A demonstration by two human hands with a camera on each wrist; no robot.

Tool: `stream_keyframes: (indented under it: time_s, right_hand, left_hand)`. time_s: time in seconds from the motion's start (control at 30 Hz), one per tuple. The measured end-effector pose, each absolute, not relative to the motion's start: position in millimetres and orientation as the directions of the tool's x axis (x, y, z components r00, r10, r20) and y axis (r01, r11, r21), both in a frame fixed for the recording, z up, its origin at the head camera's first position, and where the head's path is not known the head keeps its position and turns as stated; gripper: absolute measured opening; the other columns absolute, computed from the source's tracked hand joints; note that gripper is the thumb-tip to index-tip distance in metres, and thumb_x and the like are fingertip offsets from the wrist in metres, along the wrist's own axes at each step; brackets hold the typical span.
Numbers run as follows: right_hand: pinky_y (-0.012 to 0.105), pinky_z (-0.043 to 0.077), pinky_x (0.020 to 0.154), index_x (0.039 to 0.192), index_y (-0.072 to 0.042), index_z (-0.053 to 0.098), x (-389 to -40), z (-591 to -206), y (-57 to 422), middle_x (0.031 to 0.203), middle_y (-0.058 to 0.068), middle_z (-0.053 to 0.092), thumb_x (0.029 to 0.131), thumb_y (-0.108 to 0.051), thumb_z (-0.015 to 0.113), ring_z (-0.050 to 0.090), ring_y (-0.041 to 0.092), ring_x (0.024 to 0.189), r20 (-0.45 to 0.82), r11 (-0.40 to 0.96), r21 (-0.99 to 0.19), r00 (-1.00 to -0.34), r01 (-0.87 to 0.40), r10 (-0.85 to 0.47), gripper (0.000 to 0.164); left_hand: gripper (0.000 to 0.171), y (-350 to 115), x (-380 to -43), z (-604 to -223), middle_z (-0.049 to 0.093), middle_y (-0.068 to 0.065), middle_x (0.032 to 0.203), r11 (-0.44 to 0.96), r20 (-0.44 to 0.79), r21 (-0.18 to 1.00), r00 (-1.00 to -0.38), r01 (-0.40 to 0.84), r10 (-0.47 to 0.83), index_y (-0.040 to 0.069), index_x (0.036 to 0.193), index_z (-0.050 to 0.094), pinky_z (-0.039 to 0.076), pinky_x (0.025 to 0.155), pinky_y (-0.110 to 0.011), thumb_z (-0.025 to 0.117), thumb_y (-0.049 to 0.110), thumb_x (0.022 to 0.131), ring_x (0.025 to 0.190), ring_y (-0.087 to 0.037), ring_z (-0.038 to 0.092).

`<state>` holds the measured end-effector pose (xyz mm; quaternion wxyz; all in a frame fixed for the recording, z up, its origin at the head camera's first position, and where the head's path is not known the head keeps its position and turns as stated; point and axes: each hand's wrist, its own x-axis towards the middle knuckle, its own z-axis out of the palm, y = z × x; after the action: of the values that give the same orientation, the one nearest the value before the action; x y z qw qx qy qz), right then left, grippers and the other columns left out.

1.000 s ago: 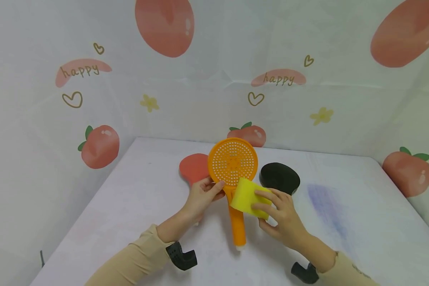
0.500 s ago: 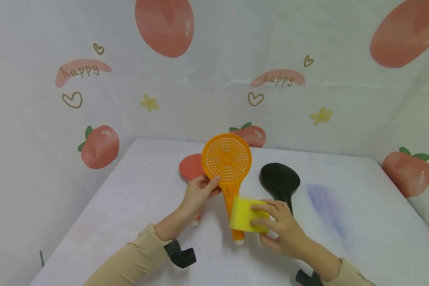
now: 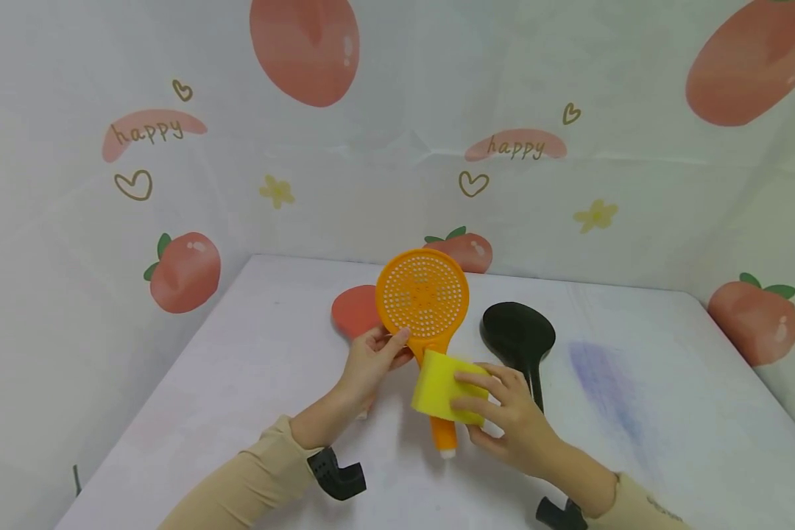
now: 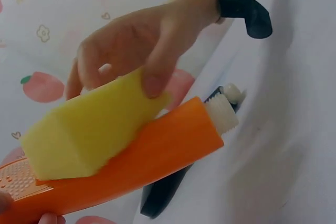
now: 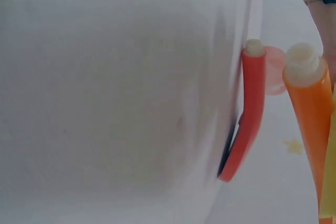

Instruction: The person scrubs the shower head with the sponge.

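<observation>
An orange handheld shower head [image 3: 422, 291], face with small holes turned toward me, is tilted up above the table. My left hand [image 3: 369, 362] grips it at the lower left of its head, thumb on the front. In my right hand [image 3: 513, 416] a yellow sponge [image 3: 433, 386] is pinched between thumb and fingers, lying over the handle. The left wrist view has the sponge [image 4: 94, 124] along the top of the orange handle [image 4: 173, 148], near its white threaded end [image 4: 221, 115]. At the right edge of the right wrist view the orange handle [image 5: 310, 108] shows beside the sponge.
Behind my left hand, a red shower head [image 3: 355, 309] lies on the white table [image 3: 291, 309], partly hidden. A black shower head [image 3: 519, 331] lies to the right, its handle end behind my right hand. A fruit-printed backdrop [image 3: 384, 184] closes off the back and sides.
My right hand has moved the sponge down along the handle, then slightly back up and left. The orange shower head has shifted a little left and up in my left hand.
</observation>
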<state>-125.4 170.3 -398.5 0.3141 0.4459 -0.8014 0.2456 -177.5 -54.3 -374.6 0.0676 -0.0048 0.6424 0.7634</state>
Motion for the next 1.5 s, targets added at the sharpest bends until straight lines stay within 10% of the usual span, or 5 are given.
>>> stream_keyframes:
  time_s: [0.4, 0.7, 1.3, 1.5]
  right_hand:
    - [0.040, 0.034, 0.088, 0.095, -0.027, 0.065, -113.8, -407.4, 172.3, 0.117, 0.001, 0.061, 0.091, -0.026, 0.040, 0.049, 0.027, 0.108, 0.693, 0.360, 0.009, -0.254, -0.933, -0.675, 0.025]
    - [0.036, 0.031, 0.096, 0.096, -0.019, 0.065, -125.7, -401.4, 175.4, 0.117, 0.010, 0.058, 0.095, -0.033, 0.041, 0.047, 0.028, 0.111, 0.747, 0.485, -0.119, -0.400, -0.867, -0.531, 0.028]
    - [0.030, 0.030, 0.101, 0.094, -0.017, 0.065, -117.1, -406.3, 173.2, 0.114, 0.013, 0.058, 0.093, -0.032, 0.044, 0.048, 0.026, 0.107, 0.785, 0.434, -0.119, -0.352, -0.893, -0.510, 0.026]
    - [0.025, 0.033, 0.096, 0.100, -0.013, 0.063, -119.7, -399.0, 162.8, 0.119, 0.015, 0.054, 0.093, -0.038, 0.052, 0.048, 0.024, 0.111, 0.764, 0.534, -0.323, -0.548, -0.781, -0.339, 0.028]
  left_hand:
    - [0.035, -58.8, -180.1, -370.3, 0.065, -0.015, 0.107, -0.193, -0.088, 0.977, -0.996, -0.092, 0.029, -0.006, 0.122, 0.053, 0.056, 0.083, -0.031, 0.056, 0.015, 0.094, 0.082, -0.008, 0.066]
    - [0.035, -57.1, -177.4, -371.5, 0.065, -0.017, 0.109, -0.174, -0.078, 0.981, -0.995, -0.088, 0.062, -0.007, 0.120, 0.053, 0.057, 0.080, -0.027, 0.056, 0.015, 0.093, 0.085, -0.011, 0.066]
    - [0.036, -61.0, -179.3, -368.0, 0.066, -0.009, 0.097, -0.229, -0.111, 0.968, -0.993, -0.101, -0.030, -0.001, 0.128, 0.040, 0.056, 0.081, -0.031, 0.051, 0.011, 0.096, 0.074, -0.006, 0.065]
    - [0.037, -56.4, -175.1, -372.8, 0.067, -0.007, 0.095, -0.248, -0.101, 0.963, -0.994, -0.106, 0.035, -0.001, 0.128, 0.040, 0.056, 0.083, -0.033, 0.052, 0.014, 0.095, 0.078, -0.008, 0.066]
